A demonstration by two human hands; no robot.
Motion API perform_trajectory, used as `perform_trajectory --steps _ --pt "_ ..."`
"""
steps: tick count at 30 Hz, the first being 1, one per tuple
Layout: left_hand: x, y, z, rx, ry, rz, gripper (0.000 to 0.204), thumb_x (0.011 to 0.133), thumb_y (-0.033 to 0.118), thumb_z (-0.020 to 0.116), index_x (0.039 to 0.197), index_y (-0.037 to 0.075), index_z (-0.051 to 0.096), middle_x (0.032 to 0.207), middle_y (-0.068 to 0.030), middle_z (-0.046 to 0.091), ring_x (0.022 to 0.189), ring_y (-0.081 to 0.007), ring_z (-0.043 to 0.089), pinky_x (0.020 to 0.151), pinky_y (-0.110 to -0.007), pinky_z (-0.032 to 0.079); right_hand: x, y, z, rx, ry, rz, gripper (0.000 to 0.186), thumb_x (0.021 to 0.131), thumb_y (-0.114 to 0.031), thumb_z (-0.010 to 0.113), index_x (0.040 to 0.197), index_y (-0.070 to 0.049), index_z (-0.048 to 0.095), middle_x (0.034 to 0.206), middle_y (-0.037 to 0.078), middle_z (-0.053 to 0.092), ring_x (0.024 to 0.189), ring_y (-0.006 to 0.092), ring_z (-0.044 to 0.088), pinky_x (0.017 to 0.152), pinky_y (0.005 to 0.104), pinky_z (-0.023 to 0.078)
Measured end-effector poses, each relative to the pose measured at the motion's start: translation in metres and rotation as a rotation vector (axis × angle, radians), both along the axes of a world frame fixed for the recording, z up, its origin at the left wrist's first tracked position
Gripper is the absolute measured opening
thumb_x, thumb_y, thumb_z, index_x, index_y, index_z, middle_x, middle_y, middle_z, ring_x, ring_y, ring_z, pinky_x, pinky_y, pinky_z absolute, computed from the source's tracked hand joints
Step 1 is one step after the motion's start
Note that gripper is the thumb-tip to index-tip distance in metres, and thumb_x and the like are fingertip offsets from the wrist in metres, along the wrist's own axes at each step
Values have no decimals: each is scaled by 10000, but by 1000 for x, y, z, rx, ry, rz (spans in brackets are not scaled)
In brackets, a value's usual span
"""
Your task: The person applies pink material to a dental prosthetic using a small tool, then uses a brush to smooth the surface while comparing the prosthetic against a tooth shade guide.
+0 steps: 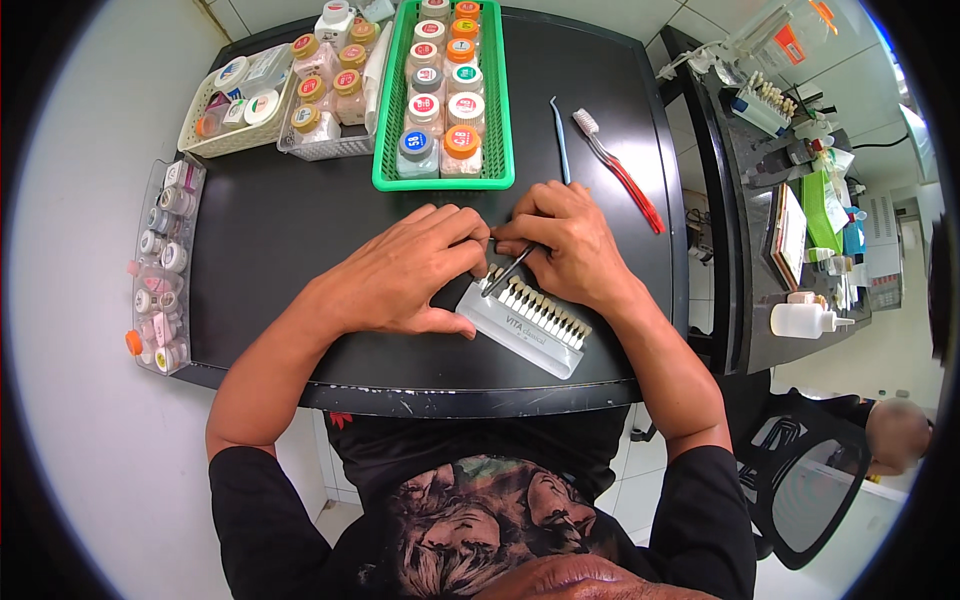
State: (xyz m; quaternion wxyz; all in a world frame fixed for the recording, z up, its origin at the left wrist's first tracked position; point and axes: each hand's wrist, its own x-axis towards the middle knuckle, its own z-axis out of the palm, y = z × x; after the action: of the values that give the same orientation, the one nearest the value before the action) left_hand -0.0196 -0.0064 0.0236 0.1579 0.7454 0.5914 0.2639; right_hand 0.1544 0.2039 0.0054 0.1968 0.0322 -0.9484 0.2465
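A dental shade guide [520,340], a clear and white holder with a row of tooth-coloured tabs, lies slanted on the black desk in front of me. My left hand [405,270] is at its left end, with the thumb against the near corner and the curled fingers by the end tabs. My right hand [568,240] is closed around a slim black tool [508,272], whose bent end rests over the left tabs. The fingertips of both hands almost meet above the guide. What lies between them there is hidden.
Beyond my hands stands a green basket [382,150] of capped jars. Two pale baskets [215,145] of bottles sit to its left. A clear tray [155,360] of small jars lines the left edge. A blue-handled instrument [561,140] and a red toothbrush [630,185] lie at right.
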Motion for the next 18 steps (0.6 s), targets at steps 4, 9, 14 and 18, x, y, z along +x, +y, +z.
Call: perform_trajectory --steps 4,9,14,18 --pt "-1 0 -2 21 -14 2 610 739 442 974 1119 69 677 1253 -102 592 1170 -332 599 1022 -457 487 1 2 8 50 21 -7 176 797 4 797 937 -103 778 878 31 630 875 268 624 784 416 434" --pt "-5 1 -6 49 -25 21 614 740 435 979 1124 67 673 1254 -110 590 1179 -340 604 1042 -462 493 9 15 19 41 32 -96 186 831 43 759 953 -69 675 917 75 677 897 317 661 790 433 441" --pt "-4 3 -9 47 -80 90 556 760 329 980 1131 72 656 1258 -117 579 1228 -352 605 1036 -479 503 18 20 26 -75 70 -61 138 888 -26 813 995 -57 731 885 89 702 822 302 658 748 422 484" --pt "-2 4 -10 66 -104 112 558 767 295 978 1149 64 643 1237 -122 580 1210 -360 609 1017 -478 511 16 20 25 -100 130 2 150 883 9 804 1000 -52 734 900 81 723 834 282 672 754 404 496"
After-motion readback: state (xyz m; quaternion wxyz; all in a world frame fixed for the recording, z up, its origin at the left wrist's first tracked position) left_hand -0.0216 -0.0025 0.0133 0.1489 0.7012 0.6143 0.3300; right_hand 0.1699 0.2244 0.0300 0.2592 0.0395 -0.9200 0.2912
